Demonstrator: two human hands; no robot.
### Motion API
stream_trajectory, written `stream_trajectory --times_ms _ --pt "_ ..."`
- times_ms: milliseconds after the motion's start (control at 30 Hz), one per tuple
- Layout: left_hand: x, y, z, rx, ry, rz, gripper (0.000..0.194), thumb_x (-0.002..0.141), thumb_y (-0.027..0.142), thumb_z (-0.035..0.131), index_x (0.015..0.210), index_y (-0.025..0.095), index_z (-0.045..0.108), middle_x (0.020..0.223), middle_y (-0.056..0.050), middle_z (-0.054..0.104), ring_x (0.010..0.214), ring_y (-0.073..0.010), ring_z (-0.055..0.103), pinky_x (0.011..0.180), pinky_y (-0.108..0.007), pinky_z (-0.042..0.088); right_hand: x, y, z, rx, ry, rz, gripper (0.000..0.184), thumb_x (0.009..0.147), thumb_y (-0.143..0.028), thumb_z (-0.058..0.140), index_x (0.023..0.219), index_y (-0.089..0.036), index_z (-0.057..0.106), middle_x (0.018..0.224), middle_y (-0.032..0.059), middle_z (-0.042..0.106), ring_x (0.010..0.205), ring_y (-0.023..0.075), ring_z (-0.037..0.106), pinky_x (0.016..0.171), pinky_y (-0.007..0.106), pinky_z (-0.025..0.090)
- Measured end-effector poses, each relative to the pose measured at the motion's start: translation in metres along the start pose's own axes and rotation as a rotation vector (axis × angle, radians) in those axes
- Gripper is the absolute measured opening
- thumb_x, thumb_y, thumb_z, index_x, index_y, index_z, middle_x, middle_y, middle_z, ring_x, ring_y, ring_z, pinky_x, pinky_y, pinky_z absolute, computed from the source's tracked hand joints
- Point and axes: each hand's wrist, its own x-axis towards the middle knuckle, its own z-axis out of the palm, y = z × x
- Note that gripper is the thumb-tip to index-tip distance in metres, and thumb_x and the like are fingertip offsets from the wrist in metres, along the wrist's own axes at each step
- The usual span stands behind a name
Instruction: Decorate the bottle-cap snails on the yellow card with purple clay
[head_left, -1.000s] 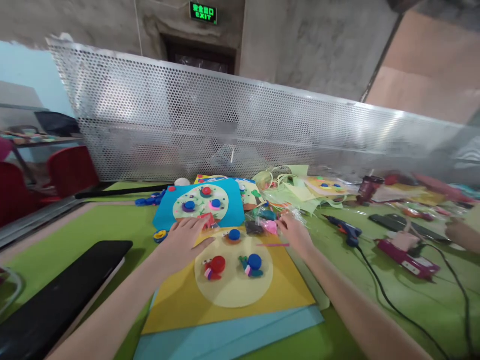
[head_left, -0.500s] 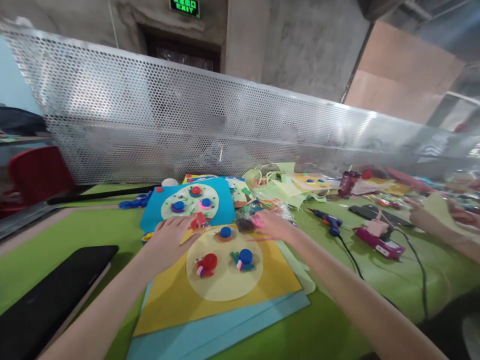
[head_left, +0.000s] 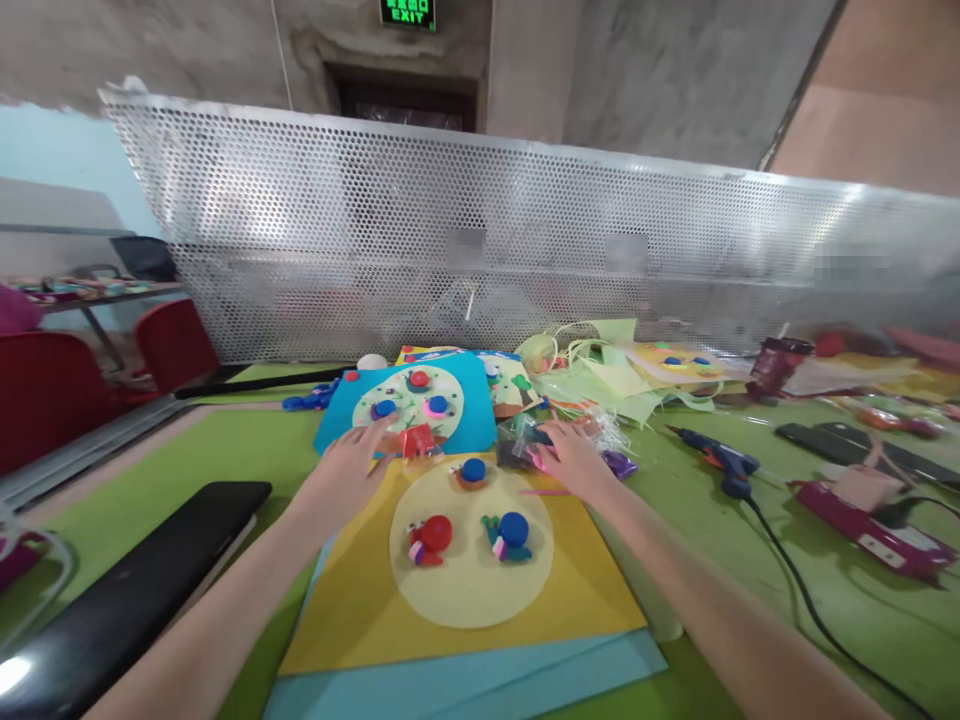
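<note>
On the green table [head_left: 187, 450], the yellow sheet [head_left: 465, 600] runs lengthwise away from the person. Left hand [head_left: 349, 470] lies flat, fingers spread, on its far corner; right hand [head_left: 574, 458] curls around small plastic bags [head_left: 521, 440].

I count three bottle-cap snails on the near yellow sheet [head_left: 465, 590]: one red [head_left: 430, 537], two blue [head_left: 510, 530] [head_left: 471, 470]. I see two hands, left [head_left: 349, 470] and right [head_left: 574, 458], and one glue gun [head_left: 716, 462] far right.

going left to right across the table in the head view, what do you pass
black flat device → left hand → red cap snail → blue cap snail → right hand → blue glue gun → magenta box
</note>
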Motion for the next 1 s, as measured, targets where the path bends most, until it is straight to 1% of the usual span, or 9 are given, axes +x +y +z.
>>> stream_trajectory --times_ms 100,167,333,467,600,700,767,900,1000 --pt "0.002 0.003 0.008 0.024 -0.043 0.015 0.065 0.083 0.041 0.046 0.139 0.012 0.026 0.135 -0.016 0.047 0.122 -0.0329 0.045 0.094 -0.045 0.041 0.001 0.000 -0.001 0.022 0.007 0.009 0.026 0.090 -0.028 0.056 0.113 -0.015 0.055 0.116 0.0081 0.054 0.105 0.0234 0.053 0.088 0.045 0.045" --pt "0.003 0.006 0.013 0.040 -0.078 0.040 0.067 0.084 0.043 0.046 0.139 0.012 0.026 0.137 -0.017 0.045 0.123 -0.0341 0.044 0.095 -0.046 0.039 0.001 -0.001 -0.003 0.039 0.018 0.029 0.028 0.090 -0.029 0.056 0.114 -0.016 0.054 0.117 0.0083 0.054 0.105 0.0239 0.053 0.088 0.045 0.045" --pt "0.007 0.009 0.019 0.068 -0.123 0.079 0.059 0.087 0.036 0.042 0.138 0.008 0.029 0.123 -0.018 0.058 0.118 -0.0326 0.050 0.096 -0.043 0.039 -0.003 -0.001 -0.008 0.108 0.052 0.082 0.029 0.089 -0.033 0.057 0.111 -0.014 0.055 0.110 0.0076 0.056 0.098 0.0219 0.055 0.083 0.042 0.047" --pt "0.008 0.010 0.019 0.066 -0.105 0.088 0.050 0.087 0.026 0.042 0.133 0.008 0.039 0.120 -0.020 0.060 0.112 -0.0339 0.054 0.094 -0.045 0.040 -0.003 -0.003 -0.010 0.180 0.082 0.099 0.027 0.089 -0.032 0.057 0.108 -0.014 0.055 0.105 0.0064 0.057 0.087 0.0183 0.058 0.074 0.035 0.051" --pt "0.008 0.013 0.014 0.004 -0.076 0.086 0.044 0.085 0.014 0.039 0.127 0.014 0.048 0.109 -0.016 0.066 0.104 -0.0307 0.059 0.088 -0.044 0.044 -0.002 -0.004 -0.008 0.189 0.139 0.139 0.029 0.089 -0.030 0.057 0.113 -0.015 0.053 0.113 0.0080 0.054 0.099 0.0223 0.054 0.083 0.041 0.047" --pt "0.006 0.019 0.007 -0.086 -0.012 -0.002 0.043 0.086 0.018 0.037 0.127 0.016 0.048 0.103 -0.015 0.068 0.100 -0.0319 0.062 0.078 -0.042 0.049 -0.005 -0.010 -0.010 0.195 0.163 0.140 0.033 0.086 -0.027 0.059 0.115 -0.015 0.051 0.118 0.0094 0.051 0.109 0.0266 0.048 0.090 0.047 0.040" --pt "0.004 0.025 0.000 -0.174 0.062 -0.090 0.043 0.088 0.026 0.038 0.130 0.017 0.042 0.098 -0.012 0.069 0.096 -0.0307 0.064 0.074 -0.039 0.052 -0.008 -0.019 -0.017 0.215 0.168 0.101 0.032 0.083 -0.024 0.059 0.113 -0.016 0.052 0.118 0.0104 0.052 0.111 0.0279 0.046 0.093 0.046 0.036" --pt "-0.002 0.041 -0.014 -0.407 0.236 -0.228 0.049 0.088 0.041 0.045 0.129 0.018 0.033 0.093 -0.006 0.070 0.075 -0.0225 0.070 0.068 -0.032 0.055 -0.020 -0.046 -0.039 0.277 0.125 -0.051 0.008 0.084 -0.021 0.054 0.091 -0.020 0.057 0.097 0.0058 0.062 0.097 0.0230 0.054 0.089 0.038 0.035" --pt "-0.005 0.055 -0.019 -0.562 0.320 -0.251 0.045 0.088 0.044 0.045 0.122 0.018 0.033 0.093 -0.006 0.068 0.070 -0.0190 0.071 0.066 -0.029 0.057 -0.026 -0.060 -0.049 0.289 0.076 -0.114 0.005 0.085 -0.023 0.052 0.086 -0.022 0.057 0.093 0.0022 0.063 0.091 0.0201 0.057 0.087 0.035 0.034"
